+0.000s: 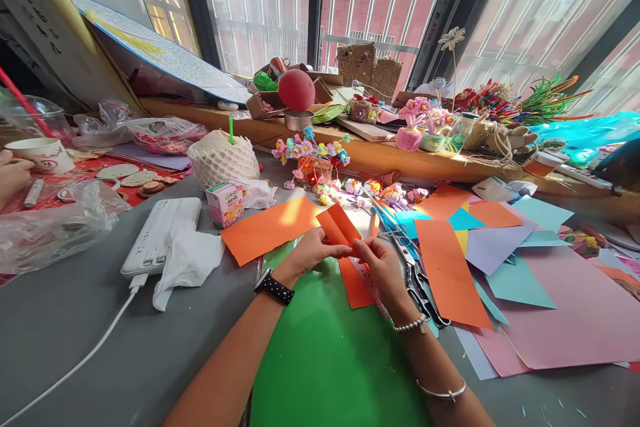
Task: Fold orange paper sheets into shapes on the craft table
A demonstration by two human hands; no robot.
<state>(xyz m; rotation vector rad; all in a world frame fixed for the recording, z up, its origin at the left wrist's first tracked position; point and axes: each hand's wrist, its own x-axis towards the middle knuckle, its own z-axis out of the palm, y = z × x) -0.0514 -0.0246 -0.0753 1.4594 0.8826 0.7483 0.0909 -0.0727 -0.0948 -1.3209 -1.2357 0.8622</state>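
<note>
Both hands hold one small folded piece of orange paper [338,223] above a green mat [320,340]. My left hand [316,252] pinches its lower left side, thumb toward the middle. On the right edge, my right hand [383,265] grips the paper between thumb and fingers. Below it lies an orange paper strip [356,285], partly covered by my right hand. Black-handled scissors [417,273] rest just right of that hand. A larger orange sheet [273,230] lies beyond my left hand, and another orange rectangle [450,273] lies right of the scissors.
Coloured paper sheets [575,307] spread over the right side. On the left are a white power bank [163,233] with a cable, a tissue [193,260], a small pink box [225,205] and a foam-netted coconut [223,160]. Another person's hand [13,177] is near a paper cup [43,155].
</note>
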